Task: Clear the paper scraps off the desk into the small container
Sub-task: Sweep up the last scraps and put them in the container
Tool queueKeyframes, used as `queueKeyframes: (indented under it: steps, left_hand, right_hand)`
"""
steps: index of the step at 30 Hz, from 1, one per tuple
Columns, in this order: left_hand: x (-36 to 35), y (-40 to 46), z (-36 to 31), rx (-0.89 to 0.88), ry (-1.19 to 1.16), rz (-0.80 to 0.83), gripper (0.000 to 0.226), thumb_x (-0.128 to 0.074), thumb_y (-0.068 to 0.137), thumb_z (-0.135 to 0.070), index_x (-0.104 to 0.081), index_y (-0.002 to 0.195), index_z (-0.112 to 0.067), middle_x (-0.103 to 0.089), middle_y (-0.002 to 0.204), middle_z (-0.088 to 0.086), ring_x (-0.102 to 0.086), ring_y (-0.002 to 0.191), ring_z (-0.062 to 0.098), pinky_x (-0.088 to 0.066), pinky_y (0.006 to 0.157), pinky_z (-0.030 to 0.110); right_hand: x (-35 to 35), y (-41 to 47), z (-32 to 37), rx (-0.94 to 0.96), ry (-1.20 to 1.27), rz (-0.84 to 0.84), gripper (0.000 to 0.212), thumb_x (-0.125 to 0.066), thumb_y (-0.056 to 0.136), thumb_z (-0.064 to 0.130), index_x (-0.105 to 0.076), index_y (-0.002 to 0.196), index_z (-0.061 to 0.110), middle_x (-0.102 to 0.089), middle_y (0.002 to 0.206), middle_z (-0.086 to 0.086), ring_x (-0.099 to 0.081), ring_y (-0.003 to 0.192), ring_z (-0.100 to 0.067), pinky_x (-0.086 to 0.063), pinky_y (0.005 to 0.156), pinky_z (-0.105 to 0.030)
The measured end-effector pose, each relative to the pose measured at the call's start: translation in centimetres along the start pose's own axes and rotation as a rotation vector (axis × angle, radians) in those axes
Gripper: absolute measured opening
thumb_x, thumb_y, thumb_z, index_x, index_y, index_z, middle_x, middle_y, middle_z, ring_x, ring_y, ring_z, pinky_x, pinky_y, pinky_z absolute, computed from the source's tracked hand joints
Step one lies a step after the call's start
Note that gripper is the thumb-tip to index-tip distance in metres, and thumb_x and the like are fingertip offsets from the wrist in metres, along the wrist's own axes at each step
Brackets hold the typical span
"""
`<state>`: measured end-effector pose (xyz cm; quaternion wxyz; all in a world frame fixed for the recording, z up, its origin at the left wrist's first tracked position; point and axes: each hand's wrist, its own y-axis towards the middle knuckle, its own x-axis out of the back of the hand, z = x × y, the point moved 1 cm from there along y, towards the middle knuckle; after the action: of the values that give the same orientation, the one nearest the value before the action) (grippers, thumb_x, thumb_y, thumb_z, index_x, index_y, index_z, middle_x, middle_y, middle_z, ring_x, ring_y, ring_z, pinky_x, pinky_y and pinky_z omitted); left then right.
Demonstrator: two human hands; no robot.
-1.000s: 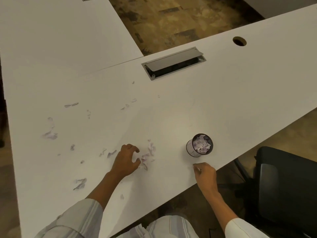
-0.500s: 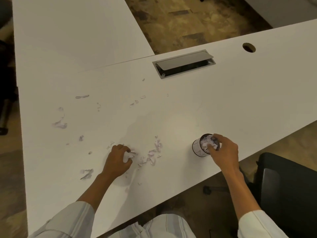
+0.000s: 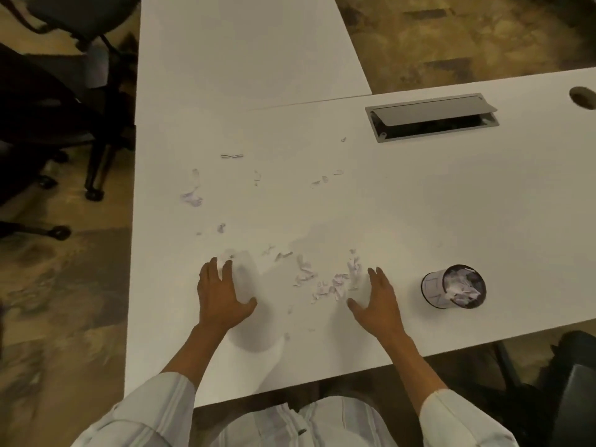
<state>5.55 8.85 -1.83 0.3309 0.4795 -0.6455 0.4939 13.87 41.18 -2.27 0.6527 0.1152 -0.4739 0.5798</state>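
The white table [image 3: 419, 204] carries everything. The left hand [image 3: 219, 295] and right hand [image 3: 377, 301] lie on it with fingers spread wide, holding nothing. Just right of the right hand stands the small container [image 3: 433, 290], stuffed with crumpled paper. Between both hands lie paper scraps [image 3: 325, 282]; more scatter beyond the left hand.

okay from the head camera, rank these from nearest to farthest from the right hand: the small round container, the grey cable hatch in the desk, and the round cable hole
From the right hand:
1. Small round container stuffed with paper scraps, just to its right on the white desk.
2. Grey rectangular metal cable hatch, farther back, lid partly open.
3. Round dark cable hole, far right corner at the picture's edge.
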Motion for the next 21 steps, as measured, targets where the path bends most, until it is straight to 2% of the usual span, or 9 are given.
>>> queueKeyframes:
  steps: [2, 5, 8, 11, 13, 15, 18, 21]
  left_hand:
    - [-0.2, -0.6, 1.4, 0.062, 0.007, 0.043, 0.121, -0.074, 0.058, -0.066, -0.017, 0.15, -0.011, -0.005, 0.158, 0.024, -0.002, 0.145, 0.042, -0.013, 0.116, 0.053]
    - [-1.0, -1.5, 2.5, 0.138, -0.029, 0.107, 0.136, -0.067, 0.055, -0.079, 0.0, 0.151, -0.011, 0.014, 0.158, 0.023, 0.012, 0.146, 0.04, -0.008, 0.116, 0.057]
    - [-1.8, -2.2, 2.5, 0.169, -0.067, 0.178, 0.145, -0.061, 0.05, -0.087, 0.011, 0.15, -0.009, 0.022, 0.157, 0.021, 0.017, 0.145, 0.038, -0.008, 0.117, 0.057]
    - [-2.5, -2.6, 1.8, 0.122, -0.125, 0.22, 0.147, -0.054, 0.05, -0.091, 0.024, 0.146, -0.012, 0.031, 0.155, 0.016, 0.025, 0.144, 0.032, -0.003, 0.12, 0.054]
    - [-2.5, -2.3, 1.2, 0.063, -0.18, 0.198, 0.144, -0.051, 0.05, -0.092, 0.026, 0.146, -0.015, 0.033, 0.154, 0.012, 0.027, 0.144, 0.029, -0.001, 0.12, 0.052]
    - [-1.6, -1.4, 1.2, 0.027, -0.2, 0.158, 0.141, -0.048, 0.051, -0.092, 0.023, 0.147, -0.017, 0.031, 0.155, 0.011, 0.026, 0.144, 0.026, 0.0, 0.12, 0.05]
    - [0.6, 1.0, 2.4, 0.042, -0.191, 0.111, 0.14, -0.047, 0.05, -0.09, 0.012, 0.15, -0.013, 0.022, 0.158, 0.014, 0.017, 0.147, 0.029, -0.002, 0.119, 0.051]
    - [2.9, 4.0, 4.3, 0.1, -0.158, 0.092, 0.14, -0.06, 0.053, -0.085, 0.007, 0.151, -0.01, 0.017, 0.159, 0.017, 0.012, 0.147, 0.033, -0.004, 0.119, 0.053]
  right_hand:
    - [-1.7, 1.3, 0.9, 0.005, -0.022, 0.026, 0.092, -0.058, 0.09, 0.051, -0.009, 0.154, 0.007, -0.001, 0.162, -0.012, 0.0, 0.15, -0.025, -0.01, 0.119, -0.043]
    - [-4.2, 2.2, 2.8, 0.028, -0.05, 0.047, 0.09, -0.042, 0.094, 0.058, 0.001, 0.153, 0.005, 0.008, 0.162, -0.013, 0.01, 0.149, -0.024, -0.001, 0.119, -0.051]
    - [-6.7, 2.0, 5.0, 0.073, -0.101, 0.066, 0.087, -0.034, 0.096, 0.058, 0.004, 0.152, 0.004, 0.01, 0.162, -0.013, 0.015, 0.148, -0.023, 0.004, 0.119, -0.05]
    - [-8.4, 1.2, 7.1, 0.22, -0.092, 0.151, 0.084, -0.033, 0.097, 0.057, 0.007, 0.153, 0.008, 0.016, 0.161, -0.004, 0.019, 0.147, -0.018, 0.007, 0.12, -0.045]
    - [-8.3, 1.1, 8.0, 0.338, -0.043, 0.18, 0.082, -0.034, 0.097, 0.056, 0.006, 0.154, 0.012, 0.019, 0.159, 0.002, 0.019, 0.147, -0.012, 0.006, 0.12, -0.04]
    - [-6.9, 2.4, 8.3, 0.377, 0.006, 0.134, 0.079, -0.036, 0.097, 0.055, -0.001, 0.155, 0.014, 0.014, 0.161, 0.003, 0.014, 0.148, -0.01, 0.004, 0.12, -0.035]
    - [-3.1, 6.6, 7.9, 0.239, 0.073, -0.011, 0.075, -0.045, 0.098, 0.045, -0.013, 0.153, 0.007, 0.0, 0.163, -0.008, 0.0, 0.15, -0.019, -0.007, 0.122, -0.04]
    - [1.3, 11.8, 6.4, 0.069, 0.061, -0.108, 0.073, -0.049, 0.098, 0.039, -0.017, 0.151, -0.001, -0.006, 0.161, -0.019, -0.005, 0.149, -0.028, -0.009, 0.121, -0.04]
